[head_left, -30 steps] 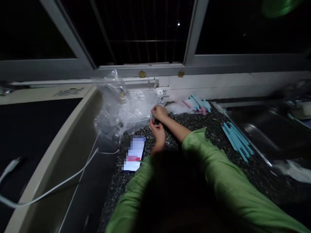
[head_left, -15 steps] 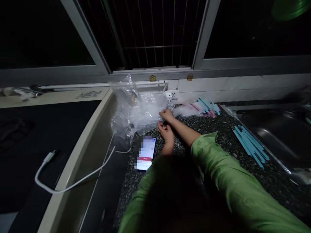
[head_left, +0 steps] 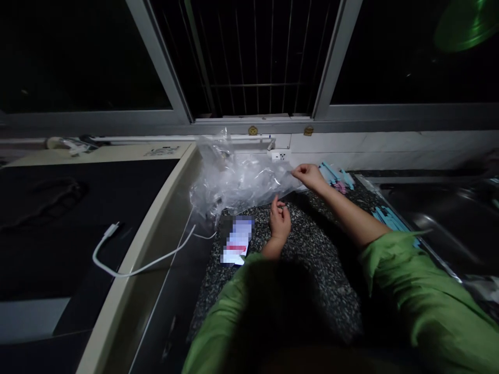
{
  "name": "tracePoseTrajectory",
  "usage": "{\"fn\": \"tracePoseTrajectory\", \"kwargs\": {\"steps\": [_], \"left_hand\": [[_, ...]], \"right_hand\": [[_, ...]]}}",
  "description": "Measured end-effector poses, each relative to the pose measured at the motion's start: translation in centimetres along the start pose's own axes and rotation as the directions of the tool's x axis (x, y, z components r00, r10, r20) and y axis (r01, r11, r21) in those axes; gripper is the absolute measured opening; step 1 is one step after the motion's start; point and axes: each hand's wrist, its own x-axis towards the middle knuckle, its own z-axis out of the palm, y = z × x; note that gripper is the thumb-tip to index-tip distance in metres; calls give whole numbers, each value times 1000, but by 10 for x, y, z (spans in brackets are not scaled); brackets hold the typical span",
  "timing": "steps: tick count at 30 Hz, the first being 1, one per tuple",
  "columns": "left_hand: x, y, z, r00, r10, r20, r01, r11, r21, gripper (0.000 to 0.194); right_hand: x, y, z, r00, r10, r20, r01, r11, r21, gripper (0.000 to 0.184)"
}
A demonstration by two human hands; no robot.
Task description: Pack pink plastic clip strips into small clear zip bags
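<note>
A crumpled clear plastic bag [head_left: 245, 182] lies against the wall at the back of the dark speckled counter. My right hand [head_left: 310, 176] pinches the bag's right end between thumb and fingers and holds it out to the right. Just below the bag's front edge is my left hand [head_left: 279, 221], its fingers loosely bent and apart, with nothing visible in them. Left of that hand a lit phone [head_left: 238, 241] lies flat on the counter. Behind my right hand are blue and pink strips [head_left: 338, 179], partly covered by it.
A metal sink [head_left: 440, 208] is on the right, with blue strips [head_left: 393, 219] beside it, partly hidden by my right sleeve. A white cable [head_left: 148, 267] crosses the cream-edged appliance [head_left: 128, 270] at left. A wall socket [head_left: 281, 156] sits behind the bag.
My right hand has moved right, away from my left hand, stretching the bag's end along with it. My left hand has shifted slightly right. The view has turned a little.
</note>
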Motion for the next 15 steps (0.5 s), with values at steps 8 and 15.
{"fn": "tracePoseTrajectory", "kwargs": {"steps": [8, 15], "left_hand": [[-18, 29, -28, 928, 365, 75, -372, 894, 249, 22], [-17, 32, -37, 884, 404, 233, -466, 738, 488, 20]], "right_hand": [[-60, 23, -73, 996, -84, -9, 84, 996, 37, 29], [-118, 43, -94, 997, -76, -10, 77, 991, 106, 34]]}}
